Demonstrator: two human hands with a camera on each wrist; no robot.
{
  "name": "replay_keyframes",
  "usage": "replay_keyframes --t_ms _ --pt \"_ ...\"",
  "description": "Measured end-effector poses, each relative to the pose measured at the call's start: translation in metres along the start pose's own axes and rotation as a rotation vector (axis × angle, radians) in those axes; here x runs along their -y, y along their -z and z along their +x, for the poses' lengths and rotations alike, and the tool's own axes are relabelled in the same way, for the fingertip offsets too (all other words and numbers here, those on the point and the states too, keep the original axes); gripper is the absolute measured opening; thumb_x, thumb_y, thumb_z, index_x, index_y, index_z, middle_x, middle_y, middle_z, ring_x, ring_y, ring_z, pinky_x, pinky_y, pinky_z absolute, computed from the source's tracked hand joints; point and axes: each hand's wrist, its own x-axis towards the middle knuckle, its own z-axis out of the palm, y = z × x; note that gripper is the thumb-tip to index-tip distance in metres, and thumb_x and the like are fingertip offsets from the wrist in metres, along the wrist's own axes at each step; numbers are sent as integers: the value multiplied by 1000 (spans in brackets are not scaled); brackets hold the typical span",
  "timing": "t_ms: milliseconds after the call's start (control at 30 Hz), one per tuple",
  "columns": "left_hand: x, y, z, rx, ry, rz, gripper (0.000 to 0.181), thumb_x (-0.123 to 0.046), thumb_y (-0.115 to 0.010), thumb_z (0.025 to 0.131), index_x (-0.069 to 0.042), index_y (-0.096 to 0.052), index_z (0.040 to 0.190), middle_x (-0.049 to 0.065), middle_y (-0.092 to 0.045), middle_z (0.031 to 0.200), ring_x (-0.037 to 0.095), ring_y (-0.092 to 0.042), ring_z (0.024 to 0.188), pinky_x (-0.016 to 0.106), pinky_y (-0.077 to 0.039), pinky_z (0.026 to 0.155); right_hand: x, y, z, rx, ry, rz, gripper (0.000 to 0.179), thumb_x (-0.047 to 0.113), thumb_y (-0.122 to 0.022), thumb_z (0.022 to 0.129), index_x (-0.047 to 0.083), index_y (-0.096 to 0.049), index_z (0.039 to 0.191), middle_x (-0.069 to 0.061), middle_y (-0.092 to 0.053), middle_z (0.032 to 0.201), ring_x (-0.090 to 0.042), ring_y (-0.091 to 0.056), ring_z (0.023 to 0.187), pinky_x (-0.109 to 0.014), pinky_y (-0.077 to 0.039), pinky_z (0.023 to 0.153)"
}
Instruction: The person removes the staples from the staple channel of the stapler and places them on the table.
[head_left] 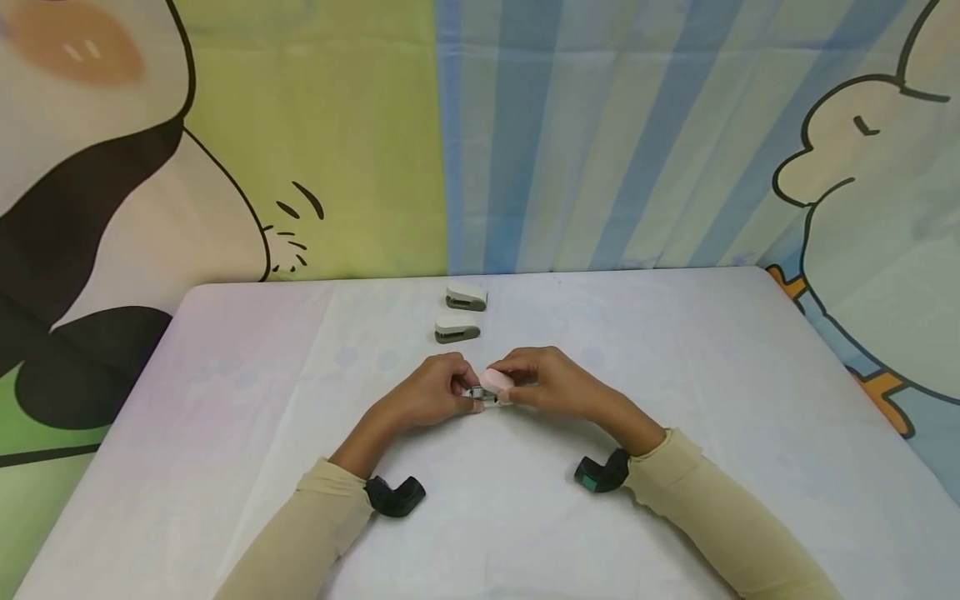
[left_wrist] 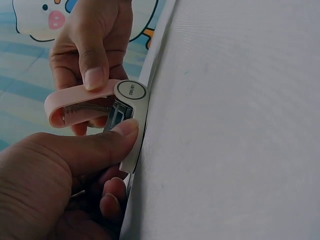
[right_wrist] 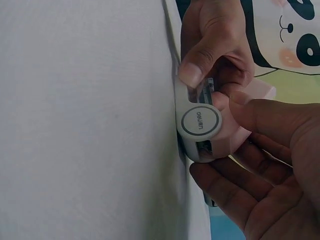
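Observation:
A small stapler with a pink top arm (head_left: pixel 495 381) and a white base (left_wrist: pixel 141 112) is held between both hands, low at the middle of the table. Its pink arm is swung up, baring the metal staple channel (left_wrist: pixel 119 114) and a thin spring (left_wrist: pixel 90 107). My left hand (head_left: pixel 433 390) pinches the base and channel end, thumb on top. With thumb and fingers my right hand (head_left: pixel 553 382) grips the pink arm near the round hinge (right_wrist: pixel 201 121). Part of the channel is hidden behind the left thumb.
Two white-and-grey staplers, a farther one (head_left: pixel 467 297) and a nearer one (head_left: pixel 457 328), lie beyond the hands toward the back edge. A white cloth covers the table (head_left: pixel 480 517). Behind it hangs a printed cartoon curtain (head_left: pixel 360 142). Black wrist devices sit at both sleeves.

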Motion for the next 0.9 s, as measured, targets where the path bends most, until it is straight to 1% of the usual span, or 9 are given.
replay_keyframes --t_ms 100,200,367,500,633,733,800,900 --pt "2 0 0 -5 -6 -2 17 -11 -82 78 -8 -70 89 0 -59 81 12 -51 72 27 -44 65 5 2 -1 10 4 13 33 3 -70 89 0 -64 122 -6 -65 112 -17 -63 101 -32 -51 86" --pt "3 0 0 -9 -5 0 17 -11 -82 78 -8 -70 89 0 -58 80 13 -52 73 27 -44 65 5 2 -2 8 3 18 30 1 -69 89 0 -65 119 -7 -65 113 -18 -62 105 -34 -50 90" --pt "3 -1 0 -12 -4 -12 17 -10 -82 78 -8 -70 89 -1 -58 81 13 -51 74 27 -43 65 4 7 -4 -13 -17 -42 27 3 -70 87 1 -67 113 -3 -67 108 -18 -63 103 -40 -50 90" --pt "2 -1 0 -14 -8 -20 17 -9 -82 77 -8 -71 90 -1 -59 81 12 -51 73 27 -43 65 5 11 -5 -11 -20 -65 26 3 -70 85 1 -67 111 -2 -67 105 -17 -64 100 -43 -50 88" --pt "1 -2 1 -16 0 -23 18 -10 -82 78 -7 -71 91 -2 -60 82 13 -52 73 27 -44 65 4 17 -6 -9 -7 -136 22 5 -72 84 6 -68 106 3 -66 101 -14 -63 96 -43 -50 87" --pt "0 -2 1 -11 10 -19 18 -9 -82 78 -6 -71 92 -2 -60 81 13 -52 73 27 -44 65 5 20 -9 -4 -43 -170 21 6 -75 83 10 -69 102 6 -66 96 -12 -59 89 -39 -50 82" --pt "0 -2 1 -8 16 -12 17 -10 -82 78 -7 -71 92 -2 -60 81 12 -52 73 27 -44 65 5 22 -10 10 -75 -172 21 6 -77 82 10 -69 101 6 -66 94 -12 -57 84 -36 -49 77" --pt "-1 -1 0 -4 21 -5 17 -10 -82 79 -7 -71 92 -2 -59 81 12 -52 72 27 -44 65 5 23 -11 30 -107 -167 22 4 -76 82 11 -70 102 5 -67 95 -11 -57 82 -31 -48 73"
